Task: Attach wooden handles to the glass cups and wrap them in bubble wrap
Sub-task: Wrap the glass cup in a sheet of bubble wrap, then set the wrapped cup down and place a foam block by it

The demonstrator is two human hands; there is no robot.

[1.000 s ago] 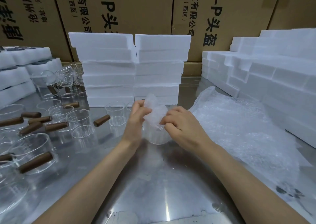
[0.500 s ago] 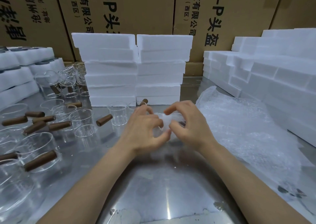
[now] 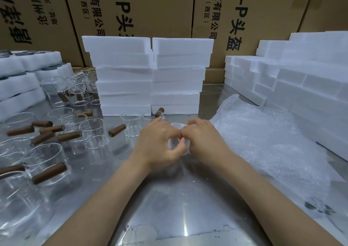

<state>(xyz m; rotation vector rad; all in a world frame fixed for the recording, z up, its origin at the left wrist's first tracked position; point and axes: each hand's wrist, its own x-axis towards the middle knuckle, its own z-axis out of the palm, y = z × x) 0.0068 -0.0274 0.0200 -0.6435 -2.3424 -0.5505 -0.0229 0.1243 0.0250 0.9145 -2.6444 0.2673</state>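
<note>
Both hands (image 3: 180,142) (curled) around wrapped cup (image 3: 176,145)

The worktop (image 3: 169,198) is made of bare metal, smooth and glossy, with blurred reflections and some scuffed, dull patches near the front edge. The cups (image 3: 131,123) on the left are made of clear, shiny glass, and their handles (image 3: 116,130) are of dark brown wood with a smooth, matt finish. A bubble wrap sheet (image 3: 263,142) on the right is of thin, translucent plastic, dimpled and faintly glistening. The foam blocks (image 3: 150,76) stacked at the far side and on the right are of white polystyrene, matt and finely grainy. The boxes (image 3: 150,10) behind are of brown matt cardboard printed in black.
</note>
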